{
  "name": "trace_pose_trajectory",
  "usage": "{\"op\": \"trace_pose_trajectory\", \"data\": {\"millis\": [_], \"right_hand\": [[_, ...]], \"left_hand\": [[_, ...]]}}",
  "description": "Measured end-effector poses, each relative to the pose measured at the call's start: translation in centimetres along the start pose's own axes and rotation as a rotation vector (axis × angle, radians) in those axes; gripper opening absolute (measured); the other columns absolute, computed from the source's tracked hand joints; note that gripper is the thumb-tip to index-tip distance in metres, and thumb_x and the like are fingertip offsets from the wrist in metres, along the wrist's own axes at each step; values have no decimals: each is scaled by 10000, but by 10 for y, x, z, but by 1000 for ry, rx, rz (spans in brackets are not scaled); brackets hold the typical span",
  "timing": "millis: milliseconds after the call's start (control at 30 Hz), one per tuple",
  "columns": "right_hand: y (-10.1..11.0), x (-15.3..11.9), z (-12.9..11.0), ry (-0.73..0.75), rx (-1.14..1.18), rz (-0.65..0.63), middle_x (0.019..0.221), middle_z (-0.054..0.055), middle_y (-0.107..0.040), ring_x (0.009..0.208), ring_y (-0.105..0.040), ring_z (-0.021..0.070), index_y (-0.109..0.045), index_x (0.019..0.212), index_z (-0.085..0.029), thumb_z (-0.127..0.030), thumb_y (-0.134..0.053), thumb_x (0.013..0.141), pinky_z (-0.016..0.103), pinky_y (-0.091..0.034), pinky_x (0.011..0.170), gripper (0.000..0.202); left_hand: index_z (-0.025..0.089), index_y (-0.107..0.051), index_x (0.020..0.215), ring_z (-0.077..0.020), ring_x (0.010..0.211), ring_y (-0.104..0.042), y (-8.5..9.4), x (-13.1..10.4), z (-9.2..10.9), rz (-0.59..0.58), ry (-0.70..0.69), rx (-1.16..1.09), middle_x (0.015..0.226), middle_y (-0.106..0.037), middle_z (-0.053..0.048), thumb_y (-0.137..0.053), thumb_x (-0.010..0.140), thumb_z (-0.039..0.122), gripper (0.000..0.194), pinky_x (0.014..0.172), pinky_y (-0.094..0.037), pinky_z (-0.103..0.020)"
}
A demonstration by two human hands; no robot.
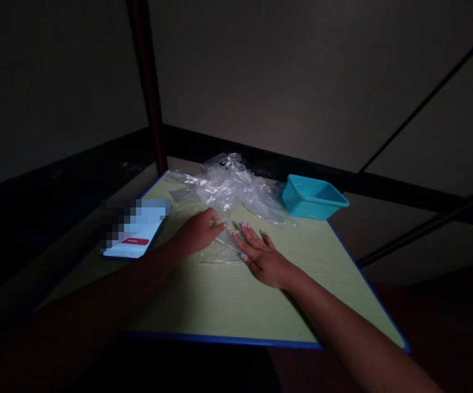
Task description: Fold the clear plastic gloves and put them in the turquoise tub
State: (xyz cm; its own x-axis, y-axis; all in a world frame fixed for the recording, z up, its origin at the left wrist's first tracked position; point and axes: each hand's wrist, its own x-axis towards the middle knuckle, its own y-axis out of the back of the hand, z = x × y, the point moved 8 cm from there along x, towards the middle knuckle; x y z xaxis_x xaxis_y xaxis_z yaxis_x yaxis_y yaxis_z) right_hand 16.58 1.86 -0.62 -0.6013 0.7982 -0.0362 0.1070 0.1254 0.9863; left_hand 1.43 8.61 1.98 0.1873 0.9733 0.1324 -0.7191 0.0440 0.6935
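A clear plastic bag (220, 254) lies flat on the table in front of me. My left hand (197, 233) is at its left side, fingers curled and thumb stretched toward the right, with a bit of the bag between them. Pressed flat on the bag's right part is my right hand (267, 261), its fingers extended and slightly apart. Just beyond both hands sits a loose, crumpled pile of clear plastic bags (230, 183), shiny and overlapping.
The pale green table (220, 305) has a blue edge. At its back right corner stands a turquoise plastic basket (307, 204). A lit phone (136, 232) rests on the left side, partly blurred out. Walls close in behind the table, and the room is dim.
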Motion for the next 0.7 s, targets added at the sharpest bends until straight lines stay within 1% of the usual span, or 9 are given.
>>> {"op": "trace_pose_trajectory", "data": {"millis": [67,167,267,333,400,467,533,600,700], "right_hand": [[0,0,0,1,-1,-1,1560,59,64,1434,59,211,-59,1507,-261,-245,-291,972,568,-91,1112,584],[1,-1,0,-2,0,6,1560,60,69,1433,62,217,-64,1507,-268,-252,-299,972,563,-97,1114,585],[2,-1,1,-15,10,12,1557,70,83,1432,66,231,-63,1507,-266,-289,-324,972,563,-117,1111,596],[3,-1,1,-25,21,11,1555,81,92,1432,64,245,-48,1508,-260,-313,-352,967,566,-132,1107,623],[2,0,2,-33,28,12,1554,89,97,1431,63,255,-35,1508,-256,-324,-373,962,569,-140,1105,646],[1,0,2,-33,28,15,1555,90,94,1432,62,255,-29,1508,-255,-324,-369,964,569,-141,1105,645],[1,0,2,-29,24,19,1557,85,86,1432,63,246,-28,1508,-258,-314,-345,972,568,-136,1106,625],[1,0,2,-30,21,19,1557,79,86,1432,69,237,-34,1508,-258,-300,-327,976,565,-129,1109,608],[1,0,1,-42,19,3,1554,78,94,1430,80,237,-43,1509,-245,-290,-334,972,558,-123,1113,612]], "left_hand": [[186,-527,880,-129,495,-473,-2,-2,3,-23,-11,-65,533,-468,70,-583,775,282,152,503,-300,-223],[189,-513,907,-118,437,-463,-8,-3,5,-88,-8,-178,527,-476,78,-564,763,226,157,461,-308,-215],[193,-519,862,-113,403,-470,-10,-5,8,-131,-41,-261,514,-475,78,-545,756,210,111,429,-322,-208],[192,-530,823,-113,411,-495,-11,-7,11,-148,-72,-288,515,-474,74,-543,754,216,74,434,-348,-207],[190,-542,822,-113,421,-513,-12,-9,13,-168,-73,-299,543,-486,66,-542,757,224,74,442,-372,-210],[186,-554,878,-110,455,-525,-10,-10,12,-127,-55,-284,642,-524,44,-560,751,233,136,448,-392,-214],[185,-557,957,-116,532,-544,-4,-9,10,-29,-23,-262,812,-559,-3,-595,738,248,231,453,-412,-217],[191,-550,1023,-150,658,-570,2,-9,8,51,39,-284,987,-547,-57,-617,732,260,306,454,-434,-219],[203,-548,1033,-209,802,-584,1,-10,4,57,188,-439,1104,-516,-96,-620,739,257,308,461,-472,-236]]}}
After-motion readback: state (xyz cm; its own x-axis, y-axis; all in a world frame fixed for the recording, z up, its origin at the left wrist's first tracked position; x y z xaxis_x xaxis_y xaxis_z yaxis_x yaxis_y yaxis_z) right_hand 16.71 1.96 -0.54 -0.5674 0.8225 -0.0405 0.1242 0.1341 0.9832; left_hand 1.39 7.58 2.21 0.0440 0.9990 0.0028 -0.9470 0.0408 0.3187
